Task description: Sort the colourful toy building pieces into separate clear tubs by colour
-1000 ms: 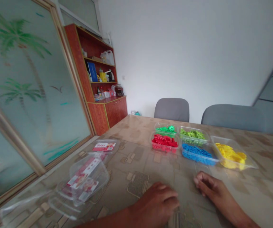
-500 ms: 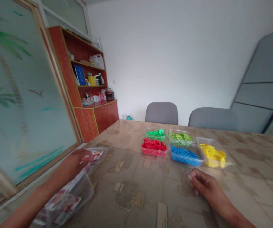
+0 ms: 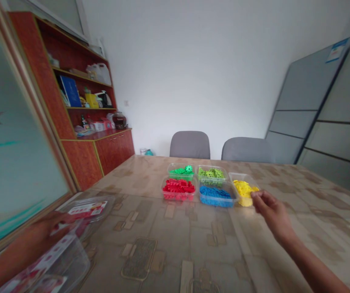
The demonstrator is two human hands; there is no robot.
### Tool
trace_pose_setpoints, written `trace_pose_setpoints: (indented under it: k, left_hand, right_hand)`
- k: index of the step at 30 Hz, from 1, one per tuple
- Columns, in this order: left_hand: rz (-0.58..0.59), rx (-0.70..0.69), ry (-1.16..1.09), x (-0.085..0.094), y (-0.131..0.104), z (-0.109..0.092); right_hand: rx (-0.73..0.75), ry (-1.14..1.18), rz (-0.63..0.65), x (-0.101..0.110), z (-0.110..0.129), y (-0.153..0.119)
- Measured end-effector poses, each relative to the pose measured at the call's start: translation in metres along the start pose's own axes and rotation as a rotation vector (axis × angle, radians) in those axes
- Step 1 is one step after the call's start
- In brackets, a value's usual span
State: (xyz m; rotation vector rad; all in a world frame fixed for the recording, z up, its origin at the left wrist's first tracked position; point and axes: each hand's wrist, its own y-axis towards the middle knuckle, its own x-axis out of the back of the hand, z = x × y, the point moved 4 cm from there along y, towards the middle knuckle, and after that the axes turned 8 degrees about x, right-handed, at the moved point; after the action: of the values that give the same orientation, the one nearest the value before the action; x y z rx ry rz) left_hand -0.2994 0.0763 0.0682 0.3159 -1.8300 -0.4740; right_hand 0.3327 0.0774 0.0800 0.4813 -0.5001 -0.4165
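At the left table edge my left hand (image 3: 51, 228), slightly blurred, has its thumb and fingers closed around the edge of a clear plastic lid (image 3: 80, 228). Another clear lid (image 3: 89, 208) with a red and white label lies just beyond it. A clear plastic container (image 3: 74, 260) with labels is under my left forearm. On the right, my right hand (image 3: 270, 207) is pinched at the near right side of a clear tub of yellow plastic pieces (image 3: 242, 188); whether it grips the rim or a piece is hidden. A tub of blue pieces (image 3: 216, 195) stands beside it.
Tubs of red pieces (image 3: 179, 186), green pieces (image 3: 182, 171) and light green pieces (image 3: 211, 174) stand grouped on the patterned table (image 3: 150, 228). Two grey chairs (image 3: 190, 144) are behind the table. A red-brown cabinet (image 3: 114, 148) stands back left.
The view has turned right. My right hand has moved from the bare tabletop forward to the yellow tub. My left hand has drawn back from the labelled lid toward the table edge.
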Motion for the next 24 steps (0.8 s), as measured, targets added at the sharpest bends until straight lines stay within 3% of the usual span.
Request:
trace_pose_setpoints:
  k: [3, 5, 7, 10, 14, 17, 21, 24]
  left_hand:
    - [-0.061, -0.014, 0.018, -0.001, -0.002, -0.007]
    - [-0.067, -0.063, -0.012, 0.001, -0.001, -0.031]
    - [-0.067, -0.121, -0.107, 0.003, 0.001, -0.071]
    - [0.075, -0.211, -0.211, -0.004, 0.003, -0.15]
    - [0.3, -0.382, -0.39, -0.03, -0.005, -0.257]
    - [0.453, -0.505, -0.536, -0.055, -0.016, -0.324]
    - [0.597, -0.712, -0.642, -0.089, -0.03, -0.392]
    - [0.619, -0.792, -0.713, -0.109, -0.035, -0.422]
  right_hand:
    - [-0.082, -0.211, -0.124, 0.03, -0.034, 0.012]
    - [-0.131, -0.291, -0.168, 0.042, -0.057, 0.017]
    - [-0.166, -0.315, -0.172, 0.047, -0.076, 0.021]
    - [-0.186, -0.325, -0.125, 0.044, -0.093, 0.029]
    - [-0.16, -0.326, -0.052, 0.031, -0.099, 0.04]
    - [-0.142, -0.336, -0.01, 0.022, -0.101, 0.043]
    - [-0.12, -0.345, 0.04, 0.016, -0.103, 0.044]
    - [-0.103, -0.366, 0.043, 0.019, -0.102, 0.045]
